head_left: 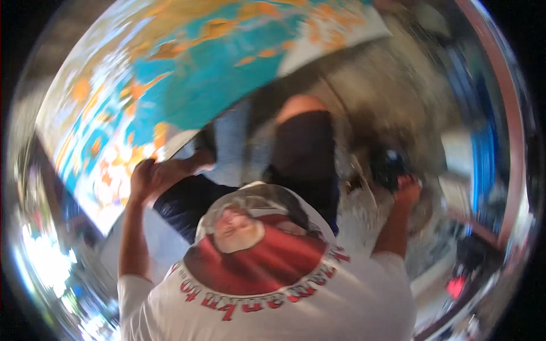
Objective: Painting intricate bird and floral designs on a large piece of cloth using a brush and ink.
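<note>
A large board or sheet (210,94) with a glossy turquoise, orange and white pattern slants across the upper left. My left hand (146,181) is at its near edge, beside my bent leg and bare foot (199,161). Blur hides how those fingers lie and whether anything is in them. Out to the right, low by the ground, my right hand (407,190) is closed on a dark, rounded object (390,166) with a small bright glint on top. Its kind is too smeared to make out.
My other knee (302,106) is raised under the board's near edge. Brown, rough ground (375,91) spreads at the upper right. Blue stacked items (482,167) and a pale box (458,153) stand at the right, inside a reddish-brown bar (513,131).
</note>
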### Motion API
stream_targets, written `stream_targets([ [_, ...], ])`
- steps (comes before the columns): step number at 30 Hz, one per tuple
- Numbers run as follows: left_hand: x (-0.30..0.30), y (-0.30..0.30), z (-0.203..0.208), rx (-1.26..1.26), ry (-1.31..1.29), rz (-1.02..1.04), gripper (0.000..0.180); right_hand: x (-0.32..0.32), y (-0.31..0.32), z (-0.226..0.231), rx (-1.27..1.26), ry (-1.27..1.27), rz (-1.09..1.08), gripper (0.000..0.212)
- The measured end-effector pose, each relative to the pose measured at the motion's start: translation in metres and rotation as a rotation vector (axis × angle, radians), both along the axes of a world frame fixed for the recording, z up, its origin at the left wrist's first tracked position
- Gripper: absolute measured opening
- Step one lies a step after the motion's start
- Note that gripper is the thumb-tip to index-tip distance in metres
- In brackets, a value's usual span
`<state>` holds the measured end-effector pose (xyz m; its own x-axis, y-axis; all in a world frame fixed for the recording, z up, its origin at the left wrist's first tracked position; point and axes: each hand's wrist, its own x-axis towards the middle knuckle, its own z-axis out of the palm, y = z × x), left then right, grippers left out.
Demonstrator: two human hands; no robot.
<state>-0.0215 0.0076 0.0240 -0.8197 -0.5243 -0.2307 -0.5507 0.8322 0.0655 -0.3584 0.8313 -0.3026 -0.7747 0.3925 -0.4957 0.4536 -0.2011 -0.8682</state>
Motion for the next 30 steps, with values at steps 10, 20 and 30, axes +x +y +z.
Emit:
stream_targets([
  [10,0.01,0.012,-0.017,0.107,0.246,-0.129,0.045,-0.114,-0.321,0.27,-1.058,0.378,0.417,0.034],
  [20,0.003,-0.012,-0.007,0.333,0.332,0.007,0.045,-0.117,-0.752,0.267,-0.432,0.6,1.06,0.022],
  [30,0.005,-0.041,-0.02,0.433,0.465,0.025,0.045,-0.108,-0.91,0.164,0.052,0.736,1.185,0.026],
])
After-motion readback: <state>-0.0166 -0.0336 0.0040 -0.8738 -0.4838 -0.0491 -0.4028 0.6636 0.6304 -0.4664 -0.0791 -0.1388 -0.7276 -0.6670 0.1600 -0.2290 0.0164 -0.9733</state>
